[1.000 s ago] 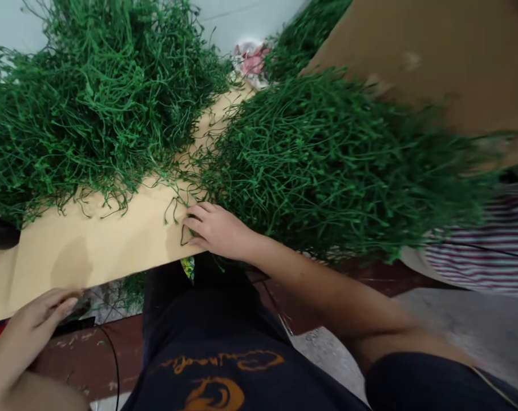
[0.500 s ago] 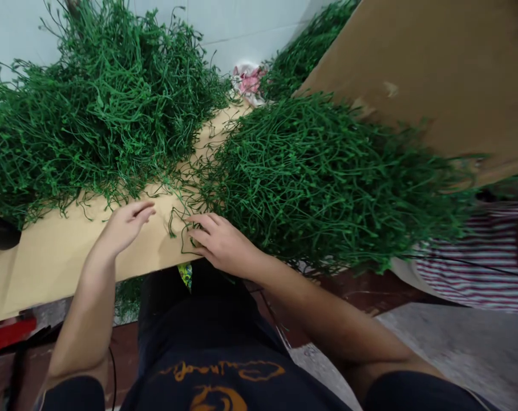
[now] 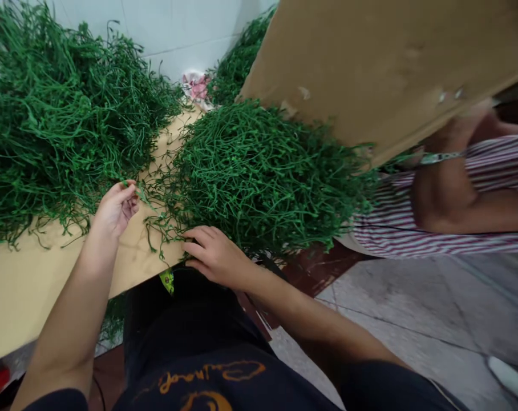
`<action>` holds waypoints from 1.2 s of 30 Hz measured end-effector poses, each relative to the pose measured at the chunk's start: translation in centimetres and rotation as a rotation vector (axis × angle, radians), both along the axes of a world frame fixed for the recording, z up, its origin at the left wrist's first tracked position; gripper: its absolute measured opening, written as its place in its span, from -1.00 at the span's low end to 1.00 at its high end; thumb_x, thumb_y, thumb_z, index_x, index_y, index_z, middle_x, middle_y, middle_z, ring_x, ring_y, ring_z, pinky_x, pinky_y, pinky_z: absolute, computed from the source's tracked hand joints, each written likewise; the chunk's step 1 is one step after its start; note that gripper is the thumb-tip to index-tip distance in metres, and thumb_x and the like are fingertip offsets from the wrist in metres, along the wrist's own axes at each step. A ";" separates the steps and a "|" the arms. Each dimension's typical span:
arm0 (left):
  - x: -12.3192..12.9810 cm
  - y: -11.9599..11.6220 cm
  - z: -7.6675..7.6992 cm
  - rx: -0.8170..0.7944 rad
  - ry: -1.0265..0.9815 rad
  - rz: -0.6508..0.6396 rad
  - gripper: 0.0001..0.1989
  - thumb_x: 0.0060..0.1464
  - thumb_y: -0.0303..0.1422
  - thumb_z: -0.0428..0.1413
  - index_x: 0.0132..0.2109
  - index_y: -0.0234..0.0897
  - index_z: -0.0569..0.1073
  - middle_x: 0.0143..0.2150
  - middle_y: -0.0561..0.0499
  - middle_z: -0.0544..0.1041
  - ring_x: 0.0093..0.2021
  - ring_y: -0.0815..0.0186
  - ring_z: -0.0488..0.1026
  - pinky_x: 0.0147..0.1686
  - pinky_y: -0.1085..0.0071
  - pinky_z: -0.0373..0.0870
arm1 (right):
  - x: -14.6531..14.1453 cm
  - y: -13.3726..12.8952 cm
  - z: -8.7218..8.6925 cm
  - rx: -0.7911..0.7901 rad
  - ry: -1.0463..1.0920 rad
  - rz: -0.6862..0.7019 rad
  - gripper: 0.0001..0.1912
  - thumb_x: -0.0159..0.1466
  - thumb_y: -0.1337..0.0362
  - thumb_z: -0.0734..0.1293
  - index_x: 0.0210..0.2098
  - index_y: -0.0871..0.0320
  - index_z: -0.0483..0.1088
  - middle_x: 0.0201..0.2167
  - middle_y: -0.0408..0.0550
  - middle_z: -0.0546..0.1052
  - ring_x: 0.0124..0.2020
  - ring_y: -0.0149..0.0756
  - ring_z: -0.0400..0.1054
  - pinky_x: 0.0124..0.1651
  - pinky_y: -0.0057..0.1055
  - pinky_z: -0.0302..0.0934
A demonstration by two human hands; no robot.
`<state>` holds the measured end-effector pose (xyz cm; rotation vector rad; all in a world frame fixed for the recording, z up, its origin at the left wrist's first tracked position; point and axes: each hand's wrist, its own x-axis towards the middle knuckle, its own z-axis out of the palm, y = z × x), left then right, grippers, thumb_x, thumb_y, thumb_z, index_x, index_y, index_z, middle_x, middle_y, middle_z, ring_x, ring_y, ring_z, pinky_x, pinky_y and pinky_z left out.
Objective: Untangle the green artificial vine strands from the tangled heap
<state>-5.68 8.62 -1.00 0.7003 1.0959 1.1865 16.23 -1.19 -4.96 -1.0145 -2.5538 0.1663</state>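
My left hand [image 3: 121,208] is raised over the cardboard, with thumb and fingertips pinched on a thin green plastic stem [image 3: 141,195]. Beside the right-hand pile, my right hand [image 3: 214,256] rests palm down near the board's front edge. Its fingers are bent but apart, touching a few loose stems [image 3: 155,233]; its palm is hidden. A large heap of green stems with small buds [image 3: 66,125] spreads at the left, and a second heap [image 3: 263,171] lies right of centre.
The cardboard work surface [image 3: 36,285] runs below the heaps. A big cardboard sheet [image 3: 361,63] leans in from the upper right. A pink-and-white cloth [image 3: 197,88] lies at the back wall. Another person's arm [image 3: 451,200] and striped clothing show at right.
My left hand has closed on a stem beside the left heap. My right hand stays near the front edge with its fingers on loose stems. The view has shifted to the right.
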 end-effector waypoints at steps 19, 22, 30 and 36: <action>-0.6 -3.1 1.7 0.151 0.066 0.011 -0.86 -0.02 -0.32 0.16 -0.31 -0.29 0.44 -0.59 0.14 0.37 -0.61 0.54 0.31 -0.59 0.62 0.23 | 1.0 0.5 6.9 -0.357 0.010 0.059 -0.74 0.23 0.15 0.27 -0.23 0.19 0.46 -0.33 0.01 0.48 -0.30 -0.28 0.37 -0.20 -0.33 0.29; 0.1 -4.3 1.3 0.226 0.238 -0.042 -0.85 -0.05 -0.32 0.18 -0.32 -0.31 0.45 -0.59 0.15 0.36 -0.61 0.56 0.25 -0.59 0.63 0.15 | -2.2 4.0 8.6 -0.401 0.287 -0.008 -0.73 0.24 0.14 0.24 -0.22 0.22 0.42 -0.31 -0.01 0.49 -0.33 -0.36 0.36 -0.25 -0.42 0.24; 2.1 -7.1 -0.1 0.280 0.397 -0.082 -0.84 -0.06 -0.32 0.17 -0.41 -0.32 0.36 -0.62 0.15 0.30 -0.59 0.49 0.22 -0.54 0.51 0.20 | -9.8 9.4 5.8 -0.664 0.535 -0.107 -0.83 0.21 0.23 0.24 -0.45 0.20 0.24 -0.60 -0.22 0.27 -0.56 -0.50 0.12 -0.46 -0.49 0.03; 0.3 -7.5 0.7 0.371 0.602 -0.213 -0.70 0.04 -0.24 0.07 -0.14 -0.35 0.46 -0.51 0.04 0.43 -0.47 0.39 0.37 -0.38 0.43 0.35 | -8.0 9.7 6.2 -0.697 0.801 -0.126 -0.80 0.21 0.39 0.18 -0.54 0.19 0.19 -0.64 -0.26 0.18 -0.57 -0.53 0.04 -0.46 -0.51 -0.02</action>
